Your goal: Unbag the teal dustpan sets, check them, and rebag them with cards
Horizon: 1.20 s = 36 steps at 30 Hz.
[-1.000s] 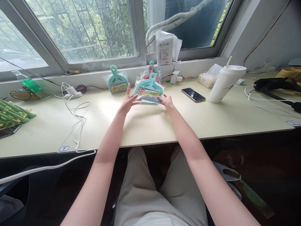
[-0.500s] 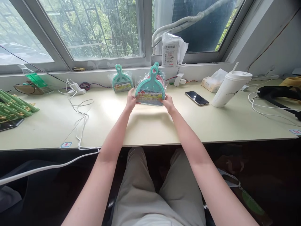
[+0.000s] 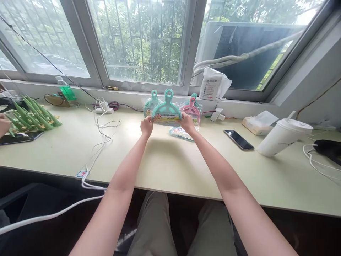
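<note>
A teal dustpan [image 3: 167, 107] in clear wrapping, with a printed label across its lower part, is held up over the desk between my two hands. My left hand [image 3: 146, 126] grips its left lower corner, fingers closed. Closed on the right lower corner is my right hand [image 3: 187, 123]. Behind it on the left, partly covered, another teal dustpan [image 3: 151, 101] leans at the wall. On the right a pink dustpan [image 3: 192, 108] with a brush stands in its wrapper, a teal one behind it. A further wrapped teal set [image 3: 181, 133] lies flat on the desk below my right hand.
Rightward are a phone [image 3: 238, 139], a tissue pack [image 3: 259, 122] and a tilted white cup [image 3: 283, 137]. Leftward, white cables [image 3: 102, 137] trail over the desk edge near a power strip [image 3: 104, 108], with green pointed items [image 3: 36, 115] and another person's hand [image 3: 3, 125] beyond.
The held dustpan has shifted left, in front of the other teal one. The pink dustpan and the flat-lying set now show beside it. My view has turned left and up.
</note>
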Each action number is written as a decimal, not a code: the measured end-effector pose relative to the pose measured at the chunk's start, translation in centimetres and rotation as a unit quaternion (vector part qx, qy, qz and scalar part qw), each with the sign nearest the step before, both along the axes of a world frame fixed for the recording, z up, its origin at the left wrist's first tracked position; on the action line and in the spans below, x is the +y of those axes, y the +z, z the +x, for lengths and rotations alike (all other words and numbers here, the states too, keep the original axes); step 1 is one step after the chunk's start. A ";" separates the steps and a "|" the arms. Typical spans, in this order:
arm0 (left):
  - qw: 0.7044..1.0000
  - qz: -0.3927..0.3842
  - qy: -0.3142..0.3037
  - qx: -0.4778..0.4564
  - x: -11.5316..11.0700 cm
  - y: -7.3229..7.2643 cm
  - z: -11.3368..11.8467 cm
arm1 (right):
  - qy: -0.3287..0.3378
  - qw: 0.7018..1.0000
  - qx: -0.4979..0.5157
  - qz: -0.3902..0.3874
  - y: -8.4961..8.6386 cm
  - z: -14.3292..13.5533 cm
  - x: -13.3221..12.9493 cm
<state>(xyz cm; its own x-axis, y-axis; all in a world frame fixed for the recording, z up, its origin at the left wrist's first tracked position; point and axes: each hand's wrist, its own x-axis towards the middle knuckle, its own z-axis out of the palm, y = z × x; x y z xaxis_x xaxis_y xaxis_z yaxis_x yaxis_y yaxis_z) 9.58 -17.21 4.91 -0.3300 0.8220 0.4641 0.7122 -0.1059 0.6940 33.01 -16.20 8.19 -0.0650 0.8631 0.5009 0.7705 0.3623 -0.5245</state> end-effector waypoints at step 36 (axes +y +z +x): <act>0.991 -0.060 0.108 -0.060 14.1 -3.6 -7.3 | -0.115 0.958 -0.255 -0.063 -1.2 -10.0 14.0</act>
<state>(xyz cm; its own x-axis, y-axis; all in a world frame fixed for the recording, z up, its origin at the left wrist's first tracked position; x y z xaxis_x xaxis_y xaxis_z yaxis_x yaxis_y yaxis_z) 2.25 -3.07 1.35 -0.5505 0.7733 0.3146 0.6209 0.1274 0.7735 23.03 -2.23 6.96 -0.0750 0.9357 0.3446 0.9900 0.1114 -0.0869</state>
